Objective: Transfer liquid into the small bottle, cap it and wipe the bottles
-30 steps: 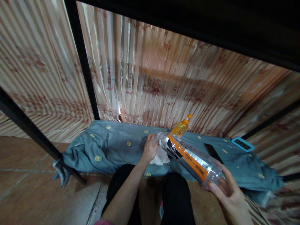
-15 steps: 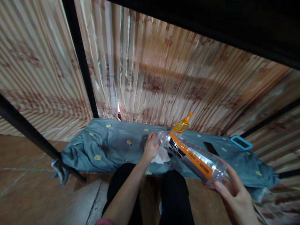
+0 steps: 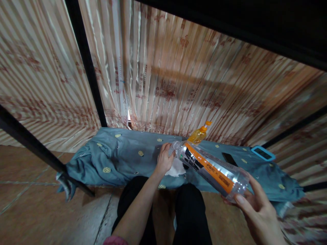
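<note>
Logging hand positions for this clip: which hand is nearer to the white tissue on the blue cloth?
Left. The left hand is at the clear bottle's neck, right beside the white tissue. The right hand holds the bottle's base, well away from it toward the camera.

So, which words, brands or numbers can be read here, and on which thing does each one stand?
No text can be quoted; all of it is too blurred.
Clear bottle, held by the right hand with the left hand at its neck: orange band with small print and black-and-white marking, unreadable.
Striped curtain: red printed characters, unreadable.
Orange bottle: no label seen.
Dark phone: blank.
</note>
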`<act>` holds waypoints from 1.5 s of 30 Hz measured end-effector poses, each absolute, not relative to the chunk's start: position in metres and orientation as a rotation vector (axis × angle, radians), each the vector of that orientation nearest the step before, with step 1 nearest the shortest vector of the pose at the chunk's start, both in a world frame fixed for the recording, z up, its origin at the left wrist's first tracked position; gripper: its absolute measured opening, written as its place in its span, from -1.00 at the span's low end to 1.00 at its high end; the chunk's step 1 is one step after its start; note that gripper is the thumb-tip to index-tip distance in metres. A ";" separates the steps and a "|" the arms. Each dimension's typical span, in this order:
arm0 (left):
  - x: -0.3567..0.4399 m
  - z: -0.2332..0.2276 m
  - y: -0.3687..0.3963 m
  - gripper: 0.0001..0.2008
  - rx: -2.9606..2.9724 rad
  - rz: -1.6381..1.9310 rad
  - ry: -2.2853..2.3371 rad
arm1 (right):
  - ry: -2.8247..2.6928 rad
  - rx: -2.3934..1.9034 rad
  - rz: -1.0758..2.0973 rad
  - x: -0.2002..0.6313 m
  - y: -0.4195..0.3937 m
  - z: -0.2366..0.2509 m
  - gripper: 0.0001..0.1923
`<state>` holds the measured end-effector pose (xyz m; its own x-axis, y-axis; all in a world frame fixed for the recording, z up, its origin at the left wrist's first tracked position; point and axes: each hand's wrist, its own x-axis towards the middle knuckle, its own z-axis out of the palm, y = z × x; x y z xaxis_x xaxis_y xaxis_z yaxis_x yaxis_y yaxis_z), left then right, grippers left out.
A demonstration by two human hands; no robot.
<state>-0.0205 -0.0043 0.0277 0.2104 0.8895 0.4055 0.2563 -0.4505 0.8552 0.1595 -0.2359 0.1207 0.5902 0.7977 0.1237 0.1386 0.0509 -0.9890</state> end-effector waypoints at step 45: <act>-0.022 0.029 -0.005 -0.71 1.826 1.244 1.069 | -0.797 -1.431 0.634 0.157 -0.240 0.112 -0.02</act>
